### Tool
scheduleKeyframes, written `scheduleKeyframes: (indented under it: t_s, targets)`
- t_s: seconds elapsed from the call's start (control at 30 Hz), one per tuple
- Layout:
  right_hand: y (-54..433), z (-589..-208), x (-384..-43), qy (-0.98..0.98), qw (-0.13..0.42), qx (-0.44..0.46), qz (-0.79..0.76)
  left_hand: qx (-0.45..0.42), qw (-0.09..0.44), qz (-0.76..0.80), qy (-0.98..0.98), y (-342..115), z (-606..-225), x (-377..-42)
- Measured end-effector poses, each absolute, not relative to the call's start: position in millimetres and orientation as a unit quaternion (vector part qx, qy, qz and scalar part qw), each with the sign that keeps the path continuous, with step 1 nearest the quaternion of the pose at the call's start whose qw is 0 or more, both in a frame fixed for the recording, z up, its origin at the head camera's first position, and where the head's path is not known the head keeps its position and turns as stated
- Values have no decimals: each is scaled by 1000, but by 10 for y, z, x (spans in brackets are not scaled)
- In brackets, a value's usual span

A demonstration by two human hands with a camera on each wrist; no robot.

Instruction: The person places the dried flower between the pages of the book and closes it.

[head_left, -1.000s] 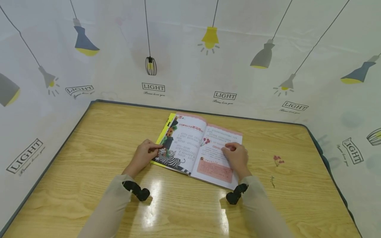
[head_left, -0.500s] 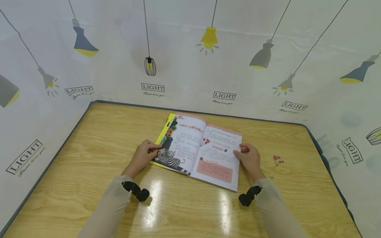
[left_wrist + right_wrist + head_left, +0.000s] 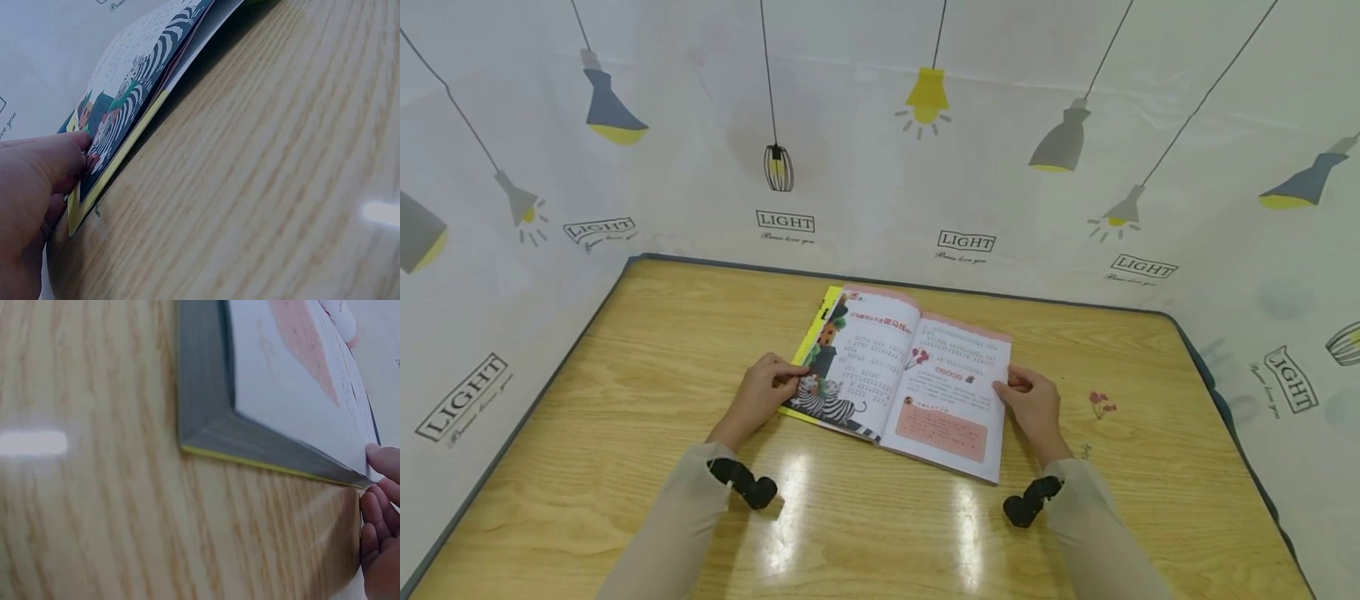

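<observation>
An open book (image 3: 880, 375) with a yellow cover edge lies on the wooden table, zebras printed on its left page. My left hand (image 3: 762, 390) pinches the outer edge of that page and the cover; in the left wrist view the thumb lies over the zebra picture (image 3: 119, 119). At the opposite side, my right hand (image 3: 1033, 408) holds the right page edge. Seen from the right wrist, its thumb (image 3: 382, 459) presses the page from above while the fingers bend at the edge below. A red flower sprig (image 3: 917, 358) shows near the book's centre fold.
Right of the book, another red flower sprig (image 3: 1102, 405) lies on the table (image 3: 647, 375). A small green sprig (image 3: 1086, 451) is partly hidden by the right sleeve. White cloth (image 3: 865, 100) with printed lamps surrounds the table's back and sides.
My right hand has moved right, from over the right page to its outer edge, and now grips there. The left hand and the book have stayed in place.
</observation>
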State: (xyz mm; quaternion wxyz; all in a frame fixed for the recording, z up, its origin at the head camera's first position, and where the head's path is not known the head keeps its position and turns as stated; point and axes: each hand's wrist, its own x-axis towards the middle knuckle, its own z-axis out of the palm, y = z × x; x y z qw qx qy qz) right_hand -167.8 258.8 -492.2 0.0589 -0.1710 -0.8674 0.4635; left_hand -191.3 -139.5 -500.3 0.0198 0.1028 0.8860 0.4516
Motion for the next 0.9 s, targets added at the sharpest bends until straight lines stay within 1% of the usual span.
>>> scheduleKeyframes:
  t_s: [0.33, 0.63, 0.9]
  targets:
    - [2511, -4882, -1684, -849, 94, -204, 479, 102, 15, 453, 886, -1400, -5022, -1921]
    - [2471, -4840, -1731, -838, 135, -216, 483, 102, 12, 454, 885, -1408, -5024, -1921]
    - [2487, -4784, -1736, -839, 134, -224, 478, 102, 13, 456, 884, -1407, -5024, -1921]
